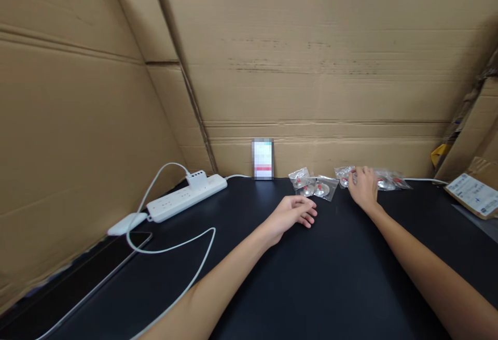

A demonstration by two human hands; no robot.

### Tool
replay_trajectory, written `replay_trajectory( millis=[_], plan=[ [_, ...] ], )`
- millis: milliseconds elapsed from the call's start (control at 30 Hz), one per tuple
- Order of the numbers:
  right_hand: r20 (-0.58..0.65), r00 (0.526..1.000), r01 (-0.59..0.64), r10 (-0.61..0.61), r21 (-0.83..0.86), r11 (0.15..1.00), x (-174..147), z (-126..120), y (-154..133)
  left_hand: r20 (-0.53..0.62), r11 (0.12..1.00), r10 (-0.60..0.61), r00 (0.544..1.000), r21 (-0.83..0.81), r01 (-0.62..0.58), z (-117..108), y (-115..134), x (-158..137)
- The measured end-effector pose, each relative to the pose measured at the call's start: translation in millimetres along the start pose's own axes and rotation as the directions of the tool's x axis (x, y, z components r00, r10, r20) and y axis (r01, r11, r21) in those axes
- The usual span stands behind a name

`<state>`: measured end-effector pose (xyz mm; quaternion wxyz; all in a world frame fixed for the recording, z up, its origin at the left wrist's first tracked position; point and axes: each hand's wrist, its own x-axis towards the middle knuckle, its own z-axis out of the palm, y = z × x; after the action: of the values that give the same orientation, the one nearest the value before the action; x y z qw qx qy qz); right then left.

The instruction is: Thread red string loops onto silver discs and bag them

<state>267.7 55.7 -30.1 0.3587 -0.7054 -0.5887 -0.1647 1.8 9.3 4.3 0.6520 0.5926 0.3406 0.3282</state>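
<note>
My right hand [363,188] reaches down onto a row of small clear plastic bags at the back of the black table, its fingers bent and closed on one of them. To its left lies a bag [344,178] with a round silvery piece and a red spot inside; more such bags [387,180] stretch out to its right. My left hand [294,214] rests near the table's surface with loosely curled fingers, slightly apart, holding nothing. Just beyond it is a second group of clear bags [321,189] with similar shiny round pieces. The right fingertips are partly hidden.
A lit phone [263,159] leans against the cardboard wall [311,81]. At left are a white power strip [187,197] with a charger [197,180], a looping white cable [210,241] and a dark flat device [85,278]. A labelled brown package [475,195] lies at right.
</note>
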Motion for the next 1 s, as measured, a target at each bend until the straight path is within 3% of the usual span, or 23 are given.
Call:
replay_trajectory(
  millis=[133, 267, 533, 767, 800, 900, 1000],
  plan=[
    [0.098, 0.977, 0.175, -0.192, 0.157, 0.972, -7.5, 1.1, -14.9, -0.006, 1.0, 0.005, 1.0, 0.003, -0.005, 0.8, 0.2, -0.8],
    [0.156, 0.953, 0.209, -0.26, 0.284, 0.936, -8.4, 8.5, -21.3, -0.004, 1.0, 0.004, 1.0, 0.006, -0.004, 1.4, 1.1, -2.0],
    [0.145, 0.981, 0.055, -0.131, 0.44, 0.897, -11.9, 2.4, -15.1, -0.002, 0.999, 0.007, 1.0, 0.041, -0.007, 0.8, 0.3, -1.8],
    [0.07, 0.997, -0.015, -0.032, 0.585, 0.811, -36.7, -26.5, -28.3, -0.002, 0.991, -0.008, 1.0, 0.13, 0.008, 3.7, 2.5, -4.2],
    [0.068, 0.997, -0.024, -0.022, 0.617, 0.787, -39.3, -34.0, -32.5, 0.004, 0.988, -0.021, 1.0, 0.15, 0.02, 5.0, 3.4, -5.3],
    [0.075, 0.996, -0.093, 0.055, 0.821, 0.564, -44.9, -59.2, -49.6, 0.03, 0.987, -0.066, 0.997, 0.146, 0.061, 11.1, 5.4, -9.9],
    [0.118, 0.991, -0.132, 0.059, 0.91, 0.392, -50.5, -78.3, -68.2, 0.072, 0.997, -0.069, 0.995, 0.027, 0.068, 19.0, 7.2, -15.2]
  ],
)
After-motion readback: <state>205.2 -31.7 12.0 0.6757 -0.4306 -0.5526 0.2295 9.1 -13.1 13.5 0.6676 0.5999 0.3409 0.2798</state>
